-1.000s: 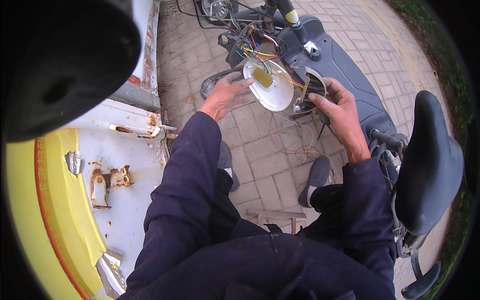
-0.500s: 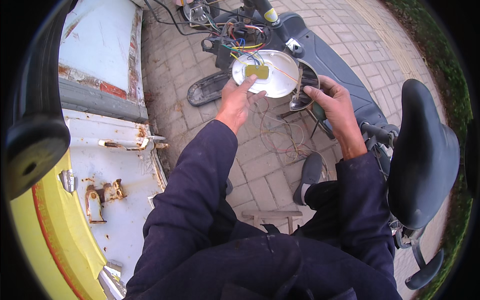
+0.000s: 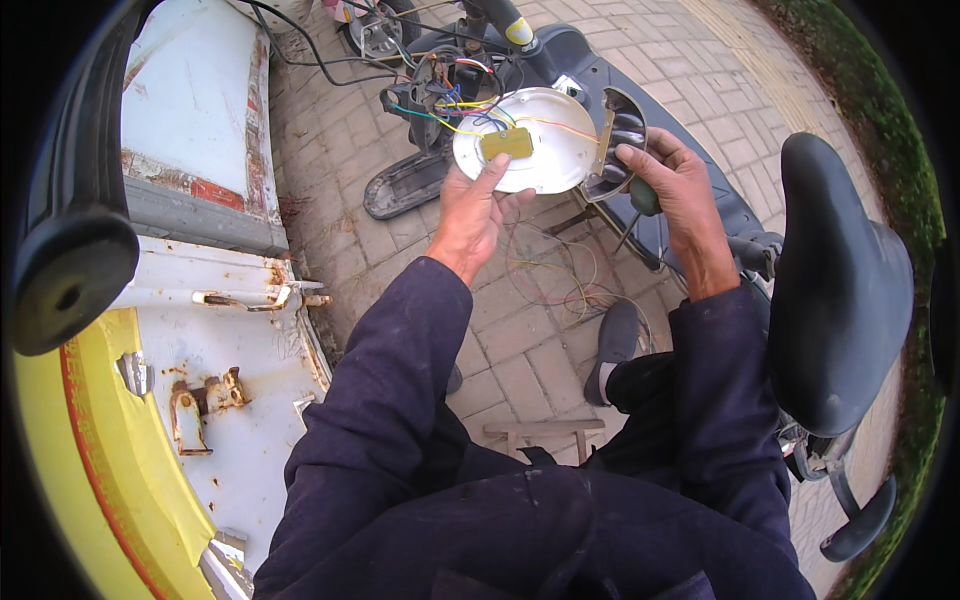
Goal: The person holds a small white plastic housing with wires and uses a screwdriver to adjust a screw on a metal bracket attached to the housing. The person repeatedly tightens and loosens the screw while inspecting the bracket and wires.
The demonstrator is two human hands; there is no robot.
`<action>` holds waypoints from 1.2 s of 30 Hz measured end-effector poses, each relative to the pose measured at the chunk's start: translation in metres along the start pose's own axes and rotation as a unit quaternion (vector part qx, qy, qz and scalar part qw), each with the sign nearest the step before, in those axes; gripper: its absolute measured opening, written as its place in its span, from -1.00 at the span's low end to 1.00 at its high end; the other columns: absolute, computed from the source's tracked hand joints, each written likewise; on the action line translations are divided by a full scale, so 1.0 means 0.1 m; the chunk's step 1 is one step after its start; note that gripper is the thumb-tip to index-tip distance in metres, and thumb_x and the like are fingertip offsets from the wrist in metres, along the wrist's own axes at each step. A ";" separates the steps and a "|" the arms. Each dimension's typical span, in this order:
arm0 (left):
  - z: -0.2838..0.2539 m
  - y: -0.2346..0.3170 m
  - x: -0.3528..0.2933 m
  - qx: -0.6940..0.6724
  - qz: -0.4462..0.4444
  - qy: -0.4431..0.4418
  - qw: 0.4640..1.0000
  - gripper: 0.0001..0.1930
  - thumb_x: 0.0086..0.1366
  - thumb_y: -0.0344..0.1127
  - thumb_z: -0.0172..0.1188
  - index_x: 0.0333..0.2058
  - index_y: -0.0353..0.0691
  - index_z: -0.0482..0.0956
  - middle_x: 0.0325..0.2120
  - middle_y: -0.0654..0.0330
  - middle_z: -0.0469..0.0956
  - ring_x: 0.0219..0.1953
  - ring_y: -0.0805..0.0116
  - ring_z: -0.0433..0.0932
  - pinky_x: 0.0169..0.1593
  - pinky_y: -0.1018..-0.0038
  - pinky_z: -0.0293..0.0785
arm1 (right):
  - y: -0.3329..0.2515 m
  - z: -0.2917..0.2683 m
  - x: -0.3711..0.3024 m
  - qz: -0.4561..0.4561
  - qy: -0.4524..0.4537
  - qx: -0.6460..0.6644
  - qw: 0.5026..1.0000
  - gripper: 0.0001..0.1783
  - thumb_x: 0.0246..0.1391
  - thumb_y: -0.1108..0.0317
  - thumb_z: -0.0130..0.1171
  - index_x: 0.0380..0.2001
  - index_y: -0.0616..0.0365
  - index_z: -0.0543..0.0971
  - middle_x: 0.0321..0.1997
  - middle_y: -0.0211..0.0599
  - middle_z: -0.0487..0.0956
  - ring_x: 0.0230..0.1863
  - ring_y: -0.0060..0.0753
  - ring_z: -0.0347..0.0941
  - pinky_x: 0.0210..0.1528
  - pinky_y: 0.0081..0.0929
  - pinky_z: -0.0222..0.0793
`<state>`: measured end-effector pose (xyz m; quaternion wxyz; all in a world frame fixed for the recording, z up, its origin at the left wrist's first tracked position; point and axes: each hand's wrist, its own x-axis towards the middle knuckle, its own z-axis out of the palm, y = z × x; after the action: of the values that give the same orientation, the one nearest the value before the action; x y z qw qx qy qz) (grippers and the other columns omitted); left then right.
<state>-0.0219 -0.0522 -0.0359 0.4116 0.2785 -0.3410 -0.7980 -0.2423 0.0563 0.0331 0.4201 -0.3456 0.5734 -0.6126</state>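
My left hand [image 3: 474, 210] is closed on the near rim of a white round lamp housing [image 3: 562, 157], its thumb against a small yellow-brown module [image 3: 508, 143] inside. Thin coloured wires [image 3: 470, 104] run from the module to a dark scooter front assembly [image 3: 432, 90]. Beside the housing, my right hand [image 3: 685, 195] grips a dark, shiny, curved lamp reflector [image 3: 622, 135] with a flat tan strip along its edge. A green-handled screwdriver [image 3: 645, 197] is also tucked in that hand, its shaft pointing downward. An orange wire spans from the housing to the reflector piece.
A dark scooter footboard [image 3: 665, 120] lies beyond my hands. The black saddle [image 3: 840, 285] is at right, and a handlebar grip [image 3: 75, 270] at left. Rusty white metal panels [image 3: 240, 360] stand at left. Loose wires [image 3: 575, 290] and a black tray-like cover [image 3: 405, 188] lie on the paving.
Both hands have shifted slightly, with the white housing a little farther left. The reflector piece has turned, showing more of its inside and strip. The view has shifted a little.
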 end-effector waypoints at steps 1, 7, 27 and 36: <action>0.00 0.01 -0.01 0.002 0.000 -0.001 1.000 -0.58 0.47 -0.35 0.24 0.24 -0.15 0.41 0.11 0.16 0.58 0.04 0.27 0.66 -0.07 0.36 0.76 | -0.01 -0.02 0.00 0.009 -0.004 -0.015 1.000 -0.65 0.17 0.36 0.42 -0.01 0.26 0.66 -0.19 -0.37 0.72 -0.26 -0.66 0.58 -0.25 -0.64 0.47; -0.01 0.06 -0.05 0.023 0.013 -0.016 1.000 -0.57 0.46 -0.33 0.25 0.24 -0.19 0.40 0.11 0.13 0.58 0.03 0.27 0.66 -0.05 0.34 0.76 | 0.03 -0.03 0.01 0.018 -0.021 -0.040 0.999 -0.61 0.17 0.30 0.43 0.01 0.26 0.66 -0.21 -0.37 0.71 -0.27 -0.65 0.58 -0.26 -0.64 0.47; 0.07 0.07 -0.09 0.042 0.014 -0.013 0.999 -0.56 0.48 -0.33 0.23 0.26 -0.21 0.37 0.10 0.13 0.57 0.02 0.29 0.66 -0.07 0.34 0.77 | -0.02 0.05 0.00 0.014 -0.016 -0.063 0.998 -0.66 0.18 0.31 0.39 -0.04 0.26 0.67 -0.24 -0.38 0.70 -0.31 -0.67 0.55 -0.29 -0.63 0.45; 0.00 0.03 -0.06 0.054 -0.005 0.001 0.999 -0.57 0.47 -0.34 0.24 0.24 -0.25 0.39 0.07 0.13 0.59 0.00 0.31 0.66 -0.12 0.37 0.77 | 0.02 0.05 0.02 -0.002 -0.014 -0.101 0.995 -0.68 0.19 0.36 0.33 -0.04 0.31 0.68 -0.26 -0.39 0.69 -0.30 -0.65 0.54 -0.24 -0.61 0.44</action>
<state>-0.0178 -0.0484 -0.0330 0.3925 0.3027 -0.3821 -0.7799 -0.2380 0.0523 0.0315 0.3900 -0.3954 0.6257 -0.5478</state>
